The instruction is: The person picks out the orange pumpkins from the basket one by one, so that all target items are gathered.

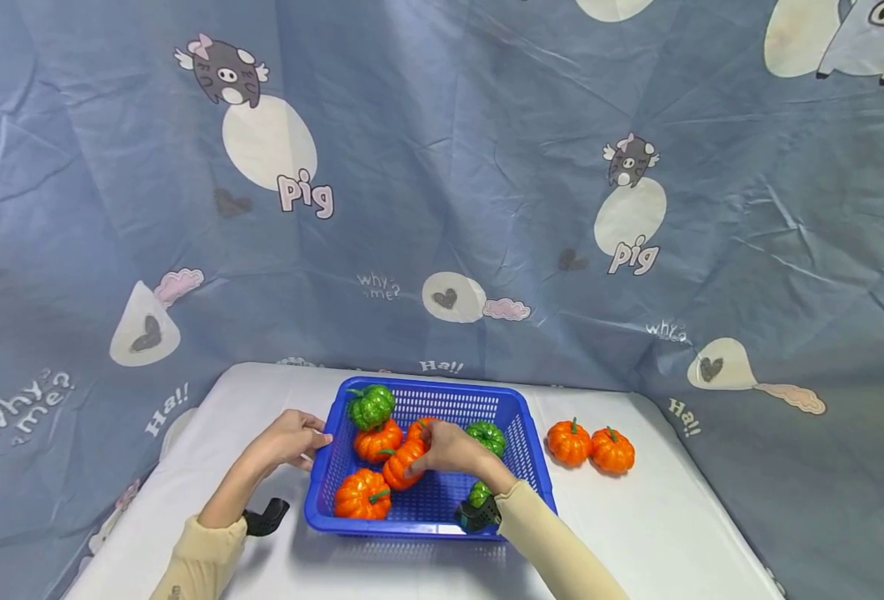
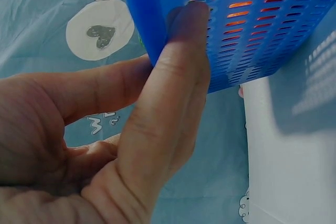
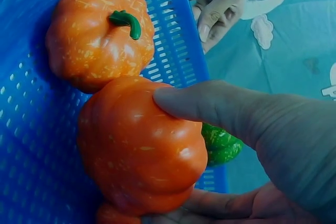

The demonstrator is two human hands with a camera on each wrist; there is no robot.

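We see a white counter (image 1: pixel 666 533) bearing a blue basket (image 1: pixel 382 527) and, to its right, two orange pumpkins (image 1: pixel 570 443).

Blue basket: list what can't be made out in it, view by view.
Head: the far orange pumpkin, partly hidden by the right hand.
Head: the near green pumpkin, partly covered by the black wrist device.
Left wrist: most of what the blue basket holds, hidden by its slotted side.
Right wrist: a green pumpkin, partly hidden by the held orange pumpkin.

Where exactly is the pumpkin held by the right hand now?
In the head view, the held pumpkin is in the blue basket, slightly left of centre, between the right hand and the front-left pumpkin.
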